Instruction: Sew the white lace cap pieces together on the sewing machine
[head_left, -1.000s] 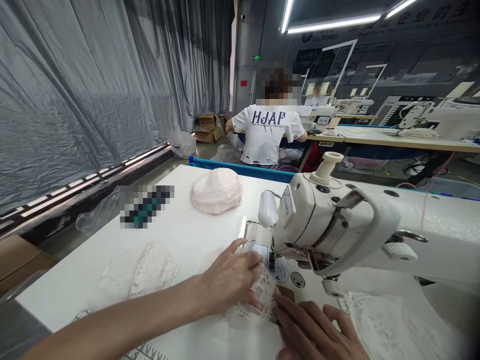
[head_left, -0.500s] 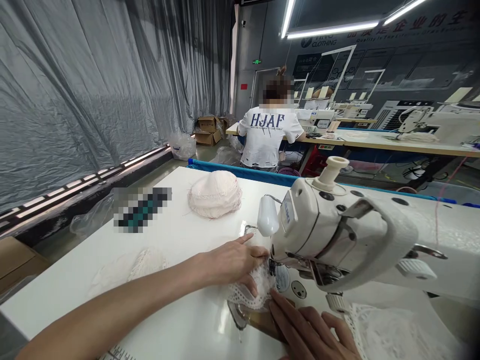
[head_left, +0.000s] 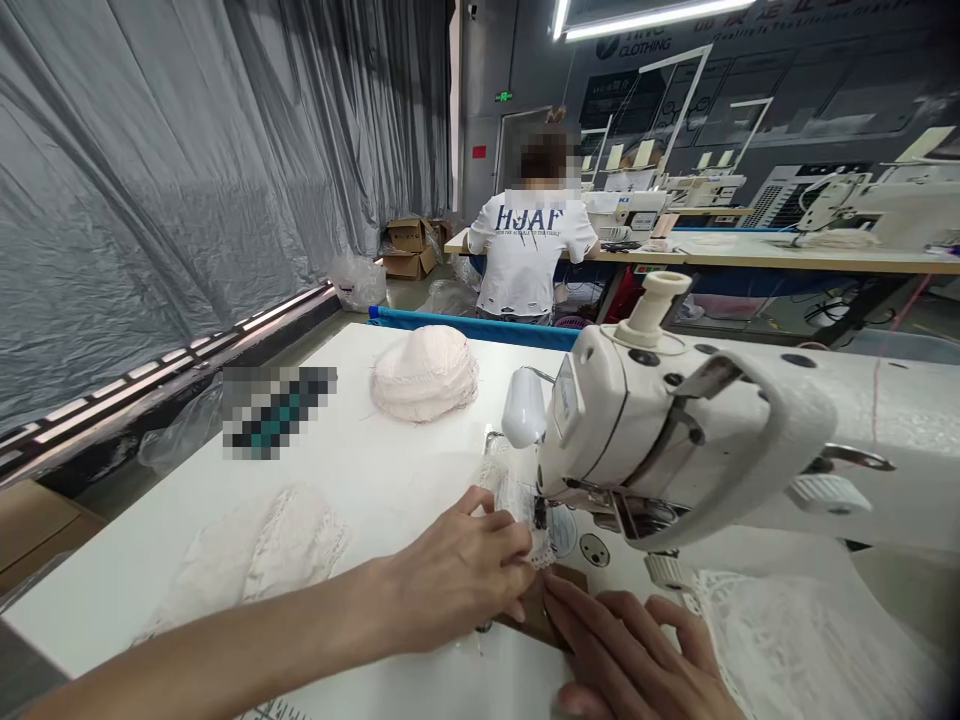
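Note:
White lace fabric (head_left: 511, 492) with a scalloped, eyelet edge lies under the needle area of a white sewing machine (head_left: 600, 400). My left hand (head_left: 469, 565) is curled over the lace just left of the needle, its fingers pinching the near part. My right hand (head_left: 637, 645) rests flat in front of the machine, fingers stretched out, holding nothing. Its index fingertip lies by the lace's near edge, on a brown flat piece (head_left: 534, 615) on the bed. My left hand hides part of the lace.
Pale stitched fabric pieces (head_left: 424, 375) are stacked at the back; others (head_left: 289, 540) lie left. More lace (head_left: 795, 630) is at right, beneath the machine arm. A blurred dark object (head_left: 281, 412) sits near the left edge. A person (head_left: 529, 250) sits ahead at another table.
My left hand has gone from spread fingers to a curled grip and come slightly nearer. The lace's near edge is drawn in toward the needle. My right hand has barely moved; the view tilted slightly.

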